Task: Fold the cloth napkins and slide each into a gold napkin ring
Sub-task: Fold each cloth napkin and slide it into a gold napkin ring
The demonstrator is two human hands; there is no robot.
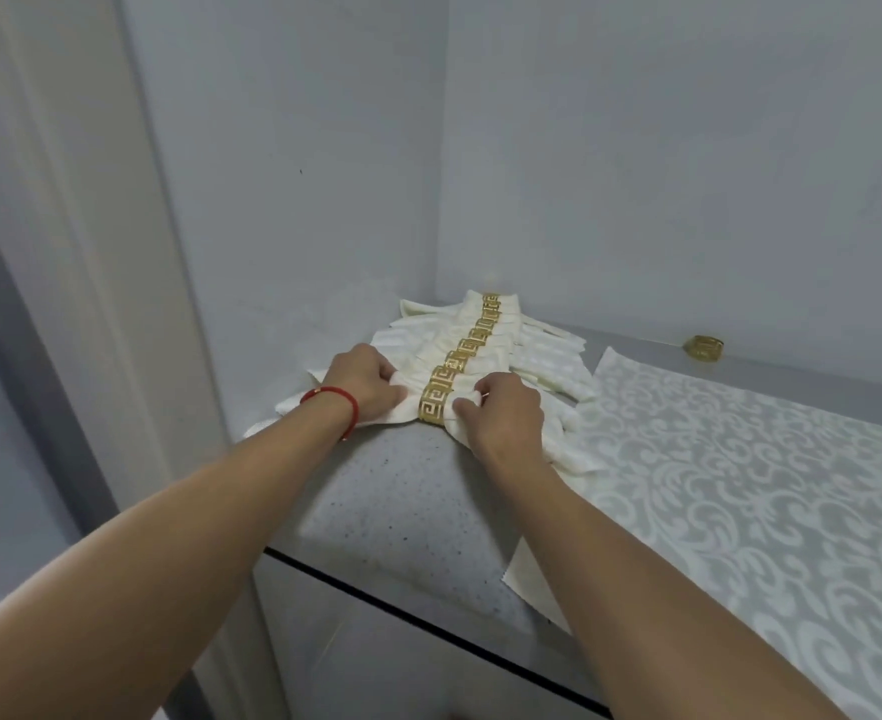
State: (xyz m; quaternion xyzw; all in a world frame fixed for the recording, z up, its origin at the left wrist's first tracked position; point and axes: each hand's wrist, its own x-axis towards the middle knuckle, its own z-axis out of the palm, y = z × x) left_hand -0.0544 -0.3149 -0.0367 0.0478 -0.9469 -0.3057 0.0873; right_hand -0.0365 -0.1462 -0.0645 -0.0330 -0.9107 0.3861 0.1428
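Napkins of cream cloth are our concern, and nearest us a flat cream napkin with a pale damask scroll pattern [740,491] lies spread on the speckled grey countertop [392,501], not yet folded. Beyond it our left hand [363,381] and right hand [501,413] work the front folded cream napkin [418,405], which sits threaded through a gold openwork napkin ring with a Greek-key pattern [436,402]. Our left fingers are curled and pinch the gathered cloth just left of the ring; our right fingers pinch it just right of the ring. We judge the cloth light, soft and limp, likely to slump unless held by its pleats close beside the ring, while the ring looks rigid and smooth enough to slide. Farther back, a row of finished ringed napkins [480,335] runs toward the wall. A spare gold ring [702,347] rests well apart. We can read no writing or labels.
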